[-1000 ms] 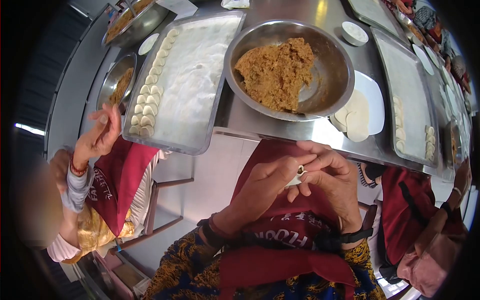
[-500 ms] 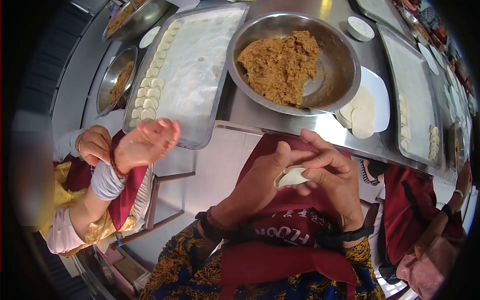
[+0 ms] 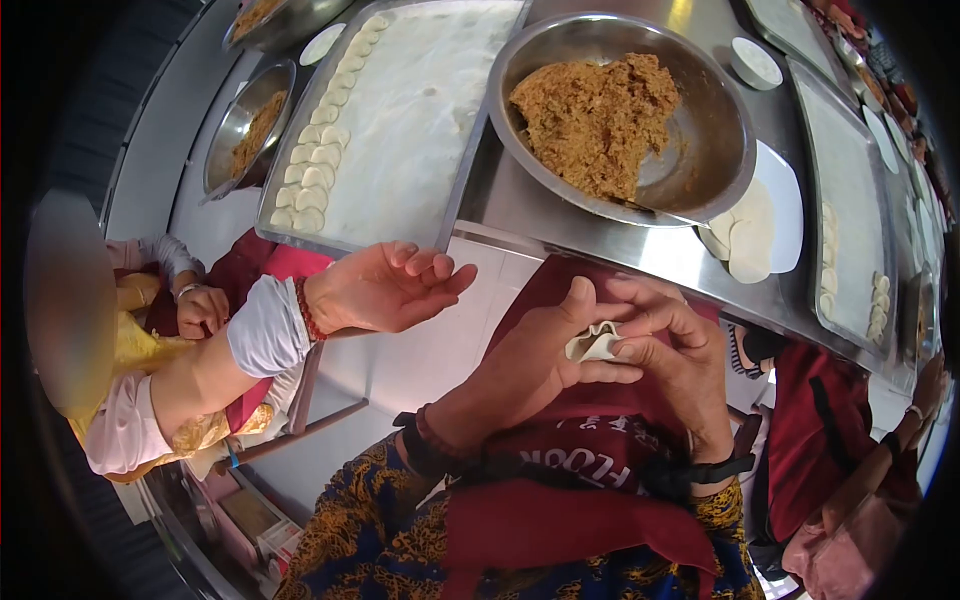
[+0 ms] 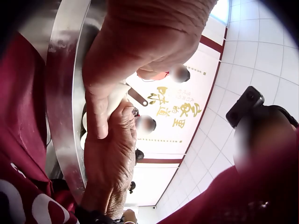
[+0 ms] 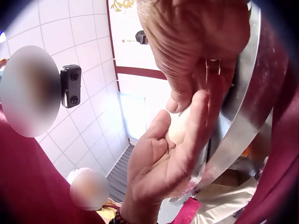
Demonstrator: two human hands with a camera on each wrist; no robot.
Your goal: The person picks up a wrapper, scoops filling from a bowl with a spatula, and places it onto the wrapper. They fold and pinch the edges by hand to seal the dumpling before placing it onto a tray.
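Note:
A folded white dumpling (image 3: 597, 342) with a wavy edge sits between both hands, over the front of the maroon apron. My left hand (image 3: 535, 365) cradles it from the left with its fingers beneath; the thumb points up beside it. From the right, my right hand (image 3: 680, 350) pinches the dumpling's edge between thumb and fingers. In the right wrist view, the pale dough (image 5: 180, 126) shows between the left thumb and fingers, with the right thumb at its upper end. The left wrist view shows the dough (image 4: 117, 99) partly hidden by the hands.
A steel bowl (image 3: 740, 180) of brown filling stands on the table ahead. Beside it, round wrappers (image 3: 750, 245) lie on a white plate (image 3: 787, 215). Rows of dumplings line a floured tray (image 3: 400, 130) at left. Another person's arm (image 3: 265, 335) reaches in from the left.
The dumpling has turned from a smooth half-moon side to a wavy edge in my hands. At left, the other person's hand has moved rightward, close to my left hand.

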